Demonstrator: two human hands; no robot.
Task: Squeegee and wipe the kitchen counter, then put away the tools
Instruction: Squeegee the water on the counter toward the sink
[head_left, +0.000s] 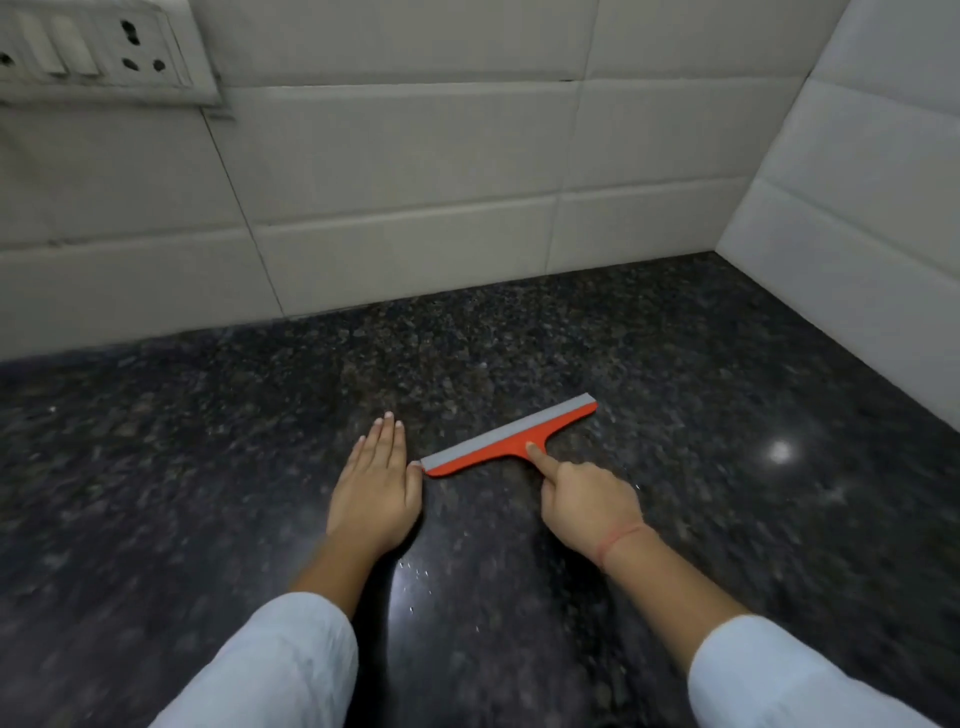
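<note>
A squeegee lies on the dark tabletop, right in front of the person and between the two hands. The right hand is curled around the handle, and its pointing finger lies straight along the orange neck toward the blade. The handle itself is hidden under that hand. The left hand lies flat on the tabletop with its fingers straight and close together, holding nothing. Its thumb touches the left tip of the squeegee. The squeegee is shaped like a letter T. Its body is bright orange and looks like smooth plastic, and a long gray strip runs along the far edge. It sits slanted, with the right end farther away than the left end. The tabletop is black speckled stone, shiny enough to show bright spots of light, with a few tiny drops near the wrists. Both arms wear pale blue sleeves, and a thin reddish thread goes around the right wrist. Behind it all is a wall of big, smooth, whitish tiles, and a white switch plate sits up in the left corner.
</note>
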